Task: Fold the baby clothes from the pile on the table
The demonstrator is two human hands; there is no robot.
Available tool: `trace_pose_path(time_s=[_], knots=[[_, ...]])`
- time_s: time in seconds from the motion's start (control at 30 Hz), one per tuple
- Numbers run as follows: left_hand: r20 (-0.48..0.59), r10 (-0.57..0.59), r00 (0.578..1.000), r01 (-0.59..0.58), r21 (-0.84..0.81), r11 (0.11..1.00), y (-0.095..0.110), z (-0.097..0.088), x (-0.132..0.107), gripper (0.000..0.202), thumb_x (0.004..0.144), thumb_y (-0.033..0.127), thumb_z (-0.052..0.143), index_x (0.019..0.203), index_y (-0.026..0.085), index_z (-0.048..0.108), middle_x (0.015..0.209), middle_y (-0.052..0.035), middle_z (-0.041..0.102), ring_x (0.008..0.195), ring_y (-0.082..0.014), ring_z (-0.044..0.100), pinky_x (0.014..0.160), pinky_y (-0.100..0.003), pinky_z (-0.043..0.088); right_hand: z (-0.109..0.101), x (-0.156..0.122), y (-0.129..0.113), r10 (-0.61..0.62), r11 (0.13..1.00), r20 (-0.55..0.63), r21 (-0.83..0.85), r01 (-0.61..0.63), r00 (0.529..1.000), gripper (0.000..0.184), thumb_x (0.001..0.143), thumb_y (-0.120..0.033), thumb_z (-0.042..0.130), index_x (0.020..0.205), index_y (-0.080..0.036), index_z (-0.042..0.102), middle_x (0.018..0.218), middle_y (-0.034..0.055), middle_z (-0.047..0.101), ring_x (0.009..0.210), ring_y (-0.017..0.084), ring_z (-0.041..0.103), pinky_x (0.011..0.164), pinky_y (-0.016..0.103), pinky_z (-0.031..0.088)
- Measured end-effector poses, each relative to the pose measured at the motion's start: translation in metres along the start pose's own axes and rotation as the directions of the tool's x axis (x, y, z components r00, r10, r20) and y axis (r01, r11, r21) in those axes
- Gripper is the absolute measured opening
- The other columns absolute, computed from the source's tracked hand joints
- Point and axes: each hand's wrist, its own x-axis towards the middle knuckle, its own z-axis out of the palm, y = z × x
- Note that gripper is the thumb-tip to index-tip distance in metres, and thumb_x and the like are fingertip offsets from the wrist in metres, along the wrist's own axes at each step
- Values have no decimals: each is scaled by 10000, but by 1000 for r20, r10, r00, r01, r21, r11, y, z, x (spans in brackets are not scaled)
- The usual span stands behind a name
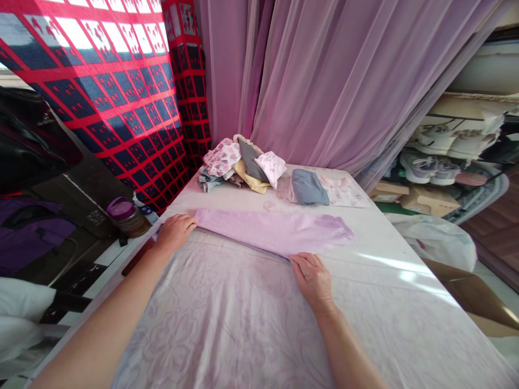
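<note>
A pair of lilac pants (259,227), folded lengthwise, lies flat across the cloth-covered table (227,302), its gathered cuff at the right end. At the left end, my left hand (177,229) pinches the near corner between thumb and fingers. My right hand (312,275) is closed on the near edge, right of the middle. The fingertips of both hands rest low, close to the tablecloth. Beyond the pants sit a folded blue-grey garment (310,187) and a folded white printed garment (344,192).
A loose heap of clothes (243,165) stands at the table's far left. Lilac curtains (316,81) hang behind, and a red-and-navy patterned cloth (133,102) hangs at left. A purple-lidded jar (125,216) is off the left edge. Shoes (432,167) and a cardboard box (474,292) are at right.
</note>
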Motion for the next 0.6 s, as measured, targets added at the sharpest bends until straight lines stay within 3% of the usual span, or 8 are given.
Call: trace_pose_path(time_s=[0.4,0.6], knots=[[29,-91,995,91,16,996,7,3,-11,277,918,288,430,981,231,694,1024,-57,729,941,-244,645,841,-364,466,-1,2,-2,-22,1000,101,15,21,995,255,959,-211,481,901,-211,729,864,47,676,823,190,590,764,308,473],[-47,-128,991,129,25,991,32,-6,-15,398,810,88,424,1077,211,693,1142,-74,711,1034,-251,633,909,-397,470,-1,3,-2,7,1000,152,-6,-6,988,248,944,-201,499,898,-230,741,872,44,682,821,200,585,747,315,471]])
